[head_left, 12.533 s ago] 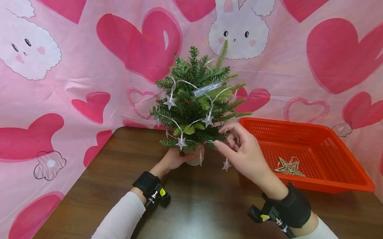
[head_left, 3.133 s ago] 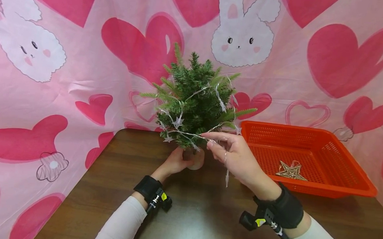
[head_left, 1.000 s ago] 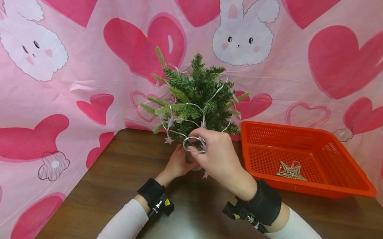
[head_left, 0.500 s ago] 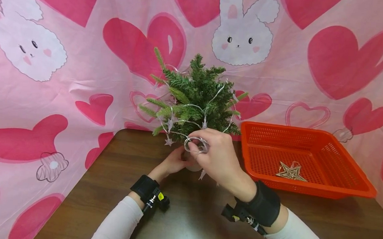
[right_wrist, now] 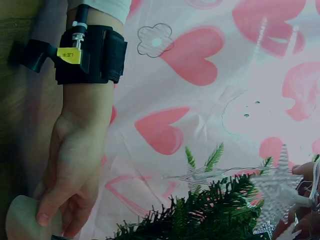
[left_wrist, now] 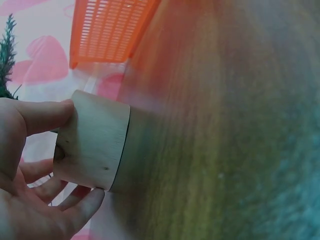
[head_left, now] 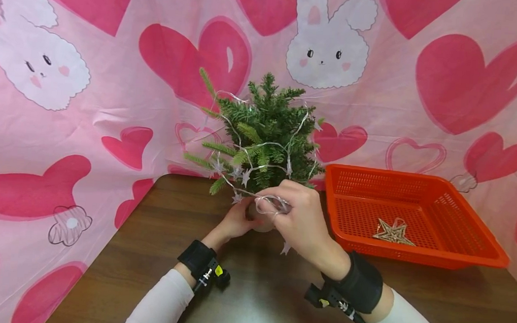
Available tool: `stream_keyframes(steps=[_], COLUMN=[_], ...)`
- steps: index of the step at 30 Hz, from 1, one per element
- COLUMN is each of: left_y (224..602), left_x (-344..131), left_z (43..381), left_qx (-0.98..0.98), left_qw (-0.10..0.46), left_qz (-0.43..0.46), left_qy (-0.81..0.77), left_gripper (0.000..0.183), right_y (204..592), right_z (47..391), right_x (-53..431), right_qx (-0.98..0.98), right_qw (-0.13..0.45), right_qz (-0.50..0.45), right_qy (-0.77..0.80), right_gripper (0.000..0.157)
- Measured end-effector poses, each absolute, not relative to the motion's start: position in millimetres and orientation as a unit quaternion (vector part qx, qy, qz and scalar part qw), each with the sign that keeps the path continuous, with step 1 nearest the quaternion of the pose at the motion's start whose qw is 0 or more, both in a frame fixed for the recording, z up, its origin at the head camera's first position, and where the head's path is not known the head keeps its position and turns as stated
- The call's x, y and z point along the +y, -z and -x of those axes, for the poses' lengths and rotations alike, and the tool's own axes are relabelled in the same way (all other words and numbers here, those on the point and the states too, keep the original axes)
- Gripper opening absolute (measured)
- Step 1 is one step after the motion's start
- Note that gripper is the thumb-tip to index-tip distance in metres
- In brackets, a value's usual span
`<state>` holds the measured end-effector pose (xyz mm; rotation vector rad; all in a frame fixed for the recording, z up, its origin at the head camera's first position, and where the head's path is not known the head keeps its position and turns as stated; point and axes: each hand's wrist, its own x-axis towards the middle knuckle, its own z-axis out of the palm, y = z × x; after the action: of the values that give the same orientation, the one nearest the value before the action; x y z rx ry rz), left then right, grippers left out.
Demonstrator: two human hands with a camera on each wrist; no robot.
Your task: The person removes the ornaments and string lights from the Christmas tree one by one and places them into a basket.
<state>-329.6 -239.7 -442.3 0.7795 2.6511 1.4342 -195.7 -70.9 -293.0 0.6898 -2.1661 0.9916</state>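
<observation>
A small artificial Christmas tree (head_left: 272, 120) stands upright on the table on a round wooden base (left_wrist: 95, 140). My left hand (head_left: 236, 220) grips that base, thumb on one side and fingers on the other, as the left wrist view shows. String lights with clear plastic stars (head_left: 245, 176) wind around the branches. In front of the lower branches, my right hand (head_left: 301, 218) pinches a loose coil of the light wire (head_left: 266, 205). A star light (head_left: 286, 248) dangles below this hand. One large star light (right_wrist: 277, 192) hangs close to the right fingers in the right wrist view.
To the right sits an orange plastic basket (head_left: 413, 254) holding gold glittery star ornaments (head_left: 394, 232). Behind the brown wooden table (head_left: 250, 294) hangs a pink cloth (head_left: 124, 99) with hearts and rabbits. Each wrist wears a black camera strap (head_left: 197, 258).
Over the earlier frames the tree has turned on its base, and the wire wraps differently. My right hand has come left to the tree's front; lately it shifted slightly right and down with the coil.
</observation>
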Motion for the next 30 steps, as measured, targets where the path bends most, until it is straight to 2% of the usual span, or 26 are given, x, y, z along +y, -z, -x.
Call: stream_keyframes(steps=[10,18,30], left_y=[443.3,448.1,448.7], left_x=[-235.4,-229.4,-227.7], left_z=[321.2,323.7,314.9], left_qx=[0.863,0.854,0.86], left_qw=[-0.022,-0.08,-0.125], left_qz=[-0.234,-0.261,-0.238], left_qy=[-0.448,-0.443,-0.433], left_gripper=[0.064,0.04,0.055], right_y=[305.5,314.6,321.6], right_z=[191.8,187.6,186.7], right_x=[-62.0,-61.3,-63.8], right_qx=[-0.824,-0.799,-0.788], right_qw=[0.317,0.344,0.3], right_qz=[-0.269,-0.279,-0.276], right_qy=[-0.384,-0.406,-0.461], right_gripper=[0.016,0.013,0.012])
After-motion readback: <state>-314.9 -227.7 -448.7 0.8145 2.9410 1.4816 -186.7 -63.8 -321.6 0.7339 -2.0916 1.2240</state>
